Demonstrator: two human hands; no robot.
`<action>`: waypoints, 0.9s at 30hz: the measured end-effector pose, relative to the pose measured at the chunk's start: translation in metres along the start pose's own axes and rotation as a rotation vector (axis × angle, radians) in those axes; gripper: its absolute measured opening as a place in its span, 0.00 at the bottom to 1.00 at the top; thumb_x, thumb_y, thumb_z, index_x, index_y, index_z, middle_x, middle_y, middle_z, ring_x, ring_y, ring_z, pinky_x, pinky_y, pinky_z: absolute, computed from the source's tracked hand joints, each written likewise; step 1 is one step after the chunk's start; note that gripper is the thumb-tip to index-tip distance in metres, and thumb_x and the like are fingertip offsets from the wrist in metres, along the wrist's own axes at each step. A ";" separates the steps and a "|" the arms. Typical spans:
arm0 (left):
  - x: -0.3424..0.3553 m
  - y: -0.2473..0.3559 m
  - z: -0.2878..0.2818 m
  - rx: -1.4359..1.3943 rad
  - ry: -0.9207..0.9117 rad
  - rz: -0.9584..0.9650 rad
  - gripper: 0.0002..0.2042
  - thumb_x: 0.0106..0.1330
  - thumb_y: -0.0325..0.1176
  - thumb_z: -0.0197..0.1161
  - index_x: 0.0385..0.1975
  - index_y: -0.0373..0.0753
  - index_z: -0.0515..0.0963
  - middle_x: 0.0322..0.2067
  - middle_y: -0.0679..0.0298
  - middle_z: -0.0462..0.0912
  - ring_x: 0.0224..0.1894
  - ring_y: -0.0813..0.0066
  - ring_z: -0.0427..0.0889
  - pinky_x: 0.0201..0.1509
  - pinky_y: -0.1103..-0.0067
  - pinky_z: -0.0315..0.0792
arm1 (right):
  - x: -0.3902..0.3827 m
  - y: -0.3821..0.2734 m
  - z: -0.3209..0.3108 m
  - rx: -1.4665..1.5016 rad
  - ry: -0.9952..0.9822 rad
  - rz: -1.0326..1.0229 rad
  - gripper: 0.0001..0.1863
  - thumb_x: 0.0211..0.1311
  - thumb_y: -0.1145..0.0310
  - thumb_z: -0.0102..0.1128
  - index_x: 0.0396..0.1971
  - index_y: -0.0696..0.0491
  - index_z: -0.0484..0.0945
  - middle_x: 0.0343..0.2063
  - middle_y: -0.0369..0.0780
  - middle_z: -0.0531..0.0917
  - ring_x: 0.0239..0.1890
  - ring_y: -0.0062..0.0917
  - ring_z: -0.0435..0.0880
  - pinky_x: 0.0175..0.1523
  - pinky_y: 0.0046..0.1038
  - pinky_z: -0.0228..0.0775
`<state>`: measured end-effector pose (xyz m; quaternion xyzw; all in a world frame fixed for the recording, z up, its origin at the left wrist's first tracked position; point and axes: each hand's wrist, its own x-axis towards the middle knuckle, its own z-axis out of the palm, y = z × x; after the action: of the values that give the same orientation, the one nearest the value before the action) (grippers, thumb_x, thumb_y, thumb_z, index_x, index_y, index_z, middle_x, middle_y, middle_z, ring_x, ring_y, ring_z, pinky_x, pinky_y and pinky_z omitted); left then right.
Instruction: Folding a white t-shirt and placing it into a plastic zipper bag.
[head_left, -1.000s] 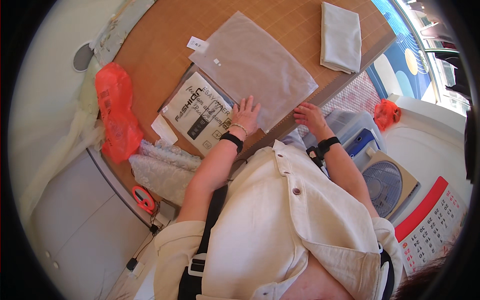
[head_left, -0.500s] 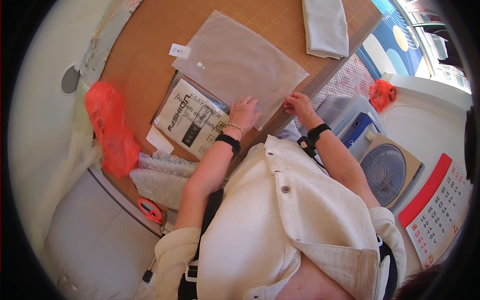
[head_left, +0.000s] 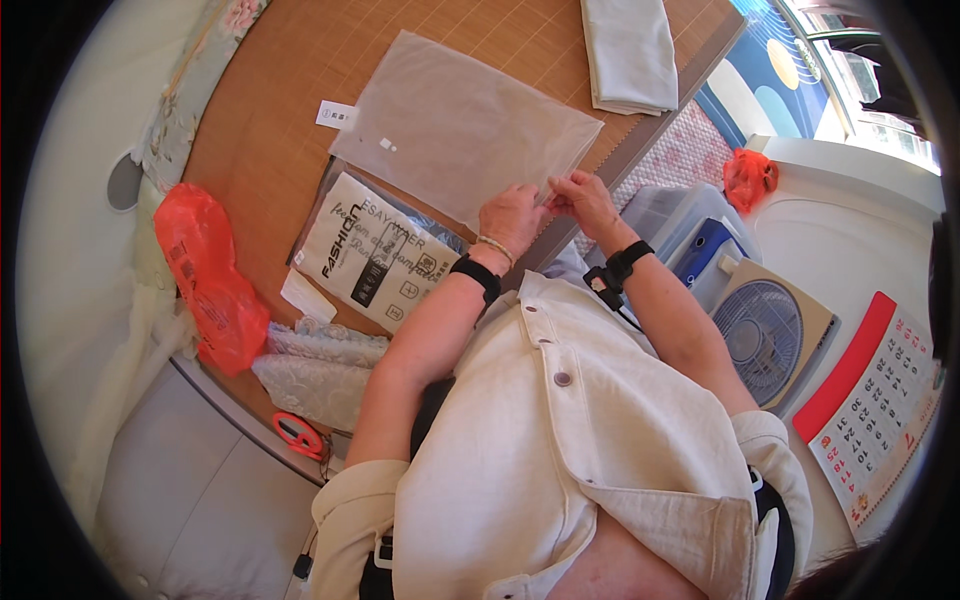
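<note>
A pale, frosted plastic garment bag [head_left: 450,120] lies flat on the brown table [head_left: 260,130], with a small white tag [head_left: 337,115] at its far-left edge. At the bag's near edge, my left hand [head_left: 512,215] and my right hand [head_left: 583,200] come together, fingertips nearly touching. Both pinch the plastic there; the exact grip is partly hidden by the fingers. Just left of my left hand is a white printed package [head_left: 375,250] in clear plastic. A small white paper slip [head_left: 308,298] rests beside it.
Folded white cloth [head_left: 628,55] lies at the far right of the table. A red plastic bag [head_left: 210,280] and white lace [head_left: 310,370] sit at the left edge. Beyond my right arm are a clear bin [head_left: 655,215], a box fan [head_left: 760,335] and a wall calendar [head_left: 870,410].
My left hand has shifted right from the bag's surface to its near edge, meeting my right hand. My right hand has moved slightly left. The whole view has shifted a little.
</note>
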<state>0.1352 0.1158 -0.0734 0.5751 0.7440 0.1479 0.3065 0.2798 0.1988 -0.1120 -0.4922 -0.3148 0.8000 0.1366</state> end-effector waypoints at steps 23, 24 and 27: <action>0.011 0.055 -0.040 0.162 0.389 0.381 0.06 0.50 0.31 0.60 0.24 0.43 0.70 0.23 0.62 0.72 0.22 0.64 0.78 0.23 0.72 0.73 | 0.001 -0.052 -0.004 -1.286 -0.244 -0.759 0.11 0.60 0.67 0.55 0.41 0.55 0.76 0.39 0.41 0.80 0.42 0.27 0.79 0.43 0.30 0.73; 0.011 0.054 -0.043 0.167 0.370 0.422 0.06 0.50 0.30 0.61 0.24 0.43 0.69 0.23 0.62 0.72 0.22 0.64 0.78 0.22 0.72 0.73 | 0.003 -0.051 -0.005 -1.196 -0.290 -0.638 0.12 0.59 0.69 0.54 0.42 0.55 0.76 0.40 0.40 0.80 0.44 0.29 0.78 0.49 0.31 0.71; 0.006 0.059 -0.045 0.113 0.339 0.450 0.05 0.52 0.29 0.61 0.24 0.42 0.70 0.23 0.62 0.72 0.22 0.64 0.78 0.22 0.72 0.72 | 0.007 -0.043 -0.002 -1.124 -0.314 -0.497 0.13 0.58 0.71 0.52 0.43 0.56 0.76 0.42 0.39 0.80 0.47 0.32 0.77 0.54 0.33 0.69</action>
<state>0.1508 0.1451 -0.0067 0.7090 0.6453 0.2645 0.1049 0.2745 0.2361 -0.0897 -0.2778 -0.8079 0.5197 -0.0091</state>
